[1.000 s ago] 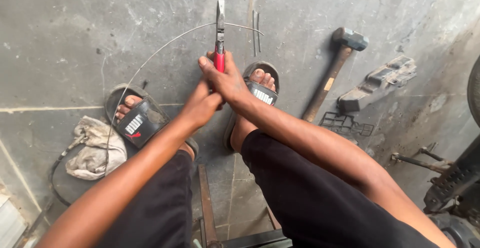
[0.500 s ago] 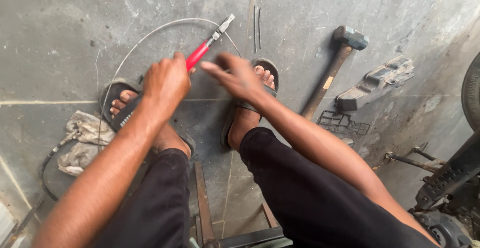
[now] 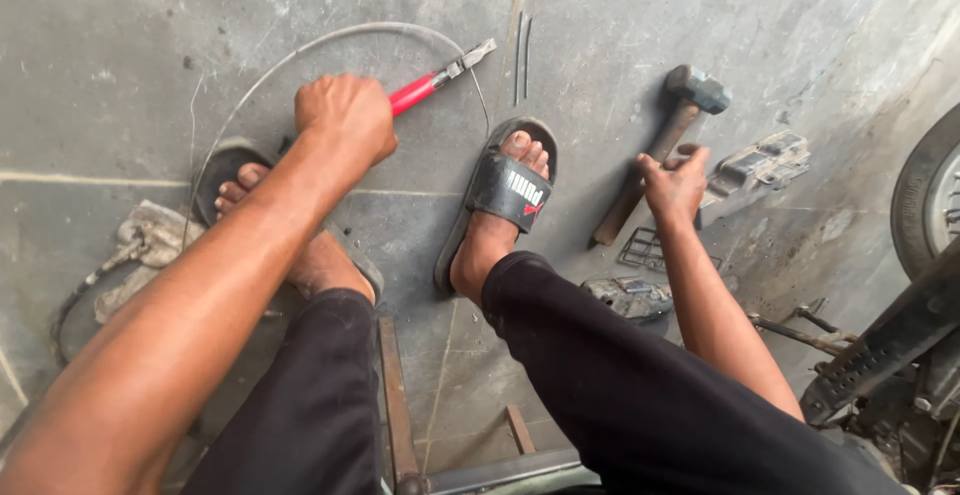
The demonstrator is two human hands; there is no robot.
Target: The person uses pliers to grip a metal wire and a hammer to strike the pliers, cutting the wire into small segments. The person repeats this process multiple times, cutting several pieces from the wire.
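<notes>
Red-handled pliers (image 3: 432, 83) sit in the left hand (image 3: 345, 115), which is closed in a fist around the grips; the metal nose sticks out past the knuckles, pointing up and to the right, low over the concrete floor (image 3: 120, 65). A thin grey wire (image 3: 300, 50) curves in a wide loop on the floor, running from near the left foot up and around behind the fist to end just beside the nose of the pliers. Whether the nose touches the wire cannot be told.

The right hand (image 3: 675, 180) is well apart from the left, out to the right side, with its fingers curled loosely over the wooden handle of a hammer (image 3: 660, 140). The hammer lies flat on the floor, its dark steel head pointing away from the person and the handle end towards them. The hand rests on the middle of the handle; how firm the grip is cannot be told.

Both feet wear black sandals: the right sandal (image 3: 505, 190) lies between the two hands, and the left sandal (image 3: 225, 170) shows partly under the left forearm. Two short metal rods (image 3: 521, 55) lie side by side on the floor just right of the pliers. A dirty rag (image 3: 150, 245) lies at the left, beside a dark cable. Right of the hammer rests a grey metal part (image 3: 755, 170), with a small wire grid (image 3: 645, 250) near the right wrist. A tyre (image 3: 925, 195) shows at the right edge.
</notes>
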